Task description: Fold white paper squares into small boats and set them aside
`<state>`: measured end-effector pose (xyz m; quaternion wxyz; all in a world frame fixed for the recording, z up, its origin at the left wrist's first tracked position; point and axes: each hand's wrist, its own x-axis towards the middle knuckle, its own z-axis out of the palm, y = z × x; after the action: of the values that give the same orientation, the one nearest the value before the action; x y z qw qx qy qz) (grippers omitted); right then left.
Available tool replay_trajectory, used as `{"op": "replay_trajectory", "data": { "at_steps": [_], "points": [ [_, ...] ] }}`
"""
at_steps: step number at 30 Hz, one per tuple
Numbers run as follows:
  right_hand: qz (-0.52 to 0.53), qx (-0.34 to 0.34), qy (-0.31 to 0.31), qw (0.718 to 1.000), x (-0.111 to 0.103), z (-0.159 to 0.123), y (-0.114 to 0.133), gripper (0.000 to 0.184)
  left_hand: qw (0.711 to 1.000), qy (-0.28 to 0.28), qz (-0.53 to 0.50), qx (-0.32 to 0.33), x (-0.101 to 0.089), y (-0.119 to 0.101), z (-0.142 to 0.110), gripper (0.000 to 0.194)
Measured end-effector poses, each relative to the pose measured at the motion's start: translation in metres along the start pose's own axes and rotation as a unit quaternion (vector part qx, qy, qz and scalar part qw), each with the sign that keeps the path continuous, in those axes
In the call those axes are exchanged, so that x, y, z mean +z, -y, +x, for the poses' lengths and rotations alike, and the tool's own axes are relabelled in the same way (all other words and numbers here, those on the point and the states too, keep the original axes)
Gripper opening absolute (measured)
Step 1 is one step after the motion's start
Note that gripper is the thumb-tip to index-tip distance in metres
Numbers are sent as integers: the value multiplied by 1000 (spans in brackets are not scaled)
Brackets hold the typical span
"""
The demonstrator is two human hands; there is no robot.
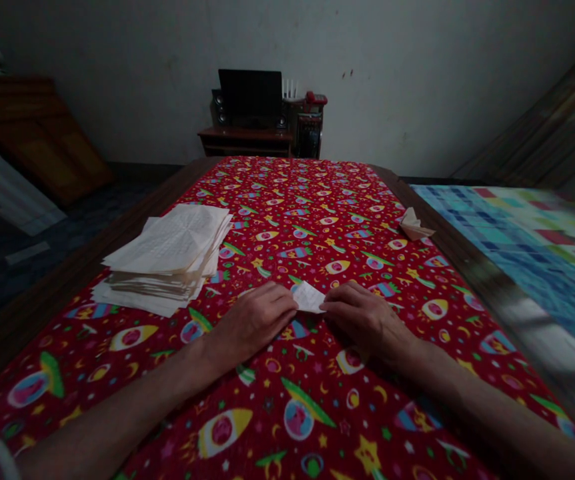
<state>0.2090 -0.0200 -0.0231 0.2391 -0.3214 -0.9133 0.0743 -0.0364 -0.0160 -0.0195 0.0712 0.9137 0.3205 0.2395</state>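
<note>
Fingers of left hand and right hand were closed on opposite ends of folded paper, seemingly for steadiness; paper stack was placed leftward, apparently for reach.

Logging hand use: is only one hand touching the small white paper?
No, the left hand and right hand hold opposite sides of the small white paper.

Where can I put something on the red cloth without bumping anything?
There's bare red cloth between the paper stack and the folded paper shape, reaching back toward the screen. Another bare patch lies between the two forearms. It's crowded in the middle, where the left hand and right hand hold a small paper piece.
</note>
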Motion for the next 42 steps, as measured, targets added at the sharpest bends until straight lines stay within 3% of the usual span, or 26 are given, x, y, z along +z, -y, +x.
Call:
{"op": "replay_trajectory", "data": {
  "at_steps": [5, 10, 18, 25, 31, 36, 40, 42],
  "points": [
    [74, 133, -27, 988, 5, 8, 3, 21, 988, -62, -91, -109, 6, 3, 4, 12],
    [-19, 164, -31, 986, 7, 14, 8, 26, 980, -54, -102, -163, 8, 4, 7, 15],
    [-159, 153, 3, 975, 9, 18, 9, 24, 989, -17, 5, -147, 7, -4, 6, 16],
    [-187, 180, 76, 963, 2, 27, 12, 23, 986, 15, 102, -133, 6, -6, 8, 12],
    [-186, 196, 103, 957, -2, 31, 13, 23, 988, 7, 84, -132, 2, -6, 8, 11],
    [-184, 205, 113, 955, -3, 31, 13, 24, 987, -36, 4, -157, 4, 3, 6, 7],
    [-184, 208, 107, 955, -1, 31, 13, 23, 989, -72, -11, -131, 2, 5, 5, 33],
    [-189, 208, 101, 954, 0, 31, 13, 22, 995, -52, 27, -82, 0, 1, 4, 47]
  ]
}}
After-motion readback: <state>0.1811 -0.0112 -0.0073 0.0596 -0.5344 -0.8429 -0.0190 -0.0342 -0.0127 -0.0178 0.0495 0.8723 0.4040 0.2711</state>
